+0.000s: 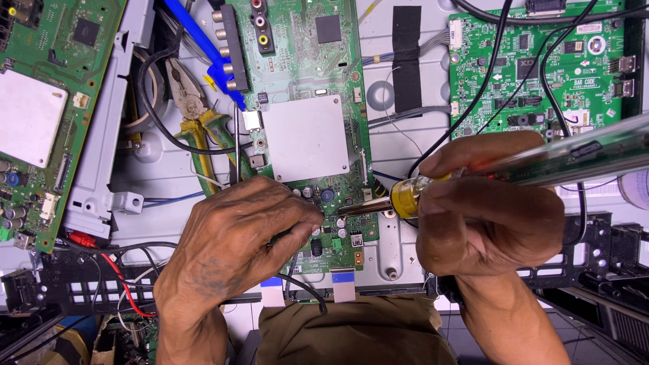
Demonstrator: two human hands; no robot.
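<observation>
My right hand (490, 209) grips a soldering iron (541, 162) with a translucent handle and a yellow collar; its metal tip (358, 207) points left at the lower edge of a green circuit board (304, 67). My left hand (240, 233) rests on that same board's lower part, fingers pinched together close to the tip. Whether they hold anything is hidden. A square silver shield (305, 137) covers the board's middle.
A second green board (547, 61) lies at the upper right with black cables across it, a third board (40, 101) at the left. Pliers with yellow-green handles (196, 115) and a blue tool (199, 40) lie between boards. Red and black wires (115, 270) trail at lower left.
</observation>
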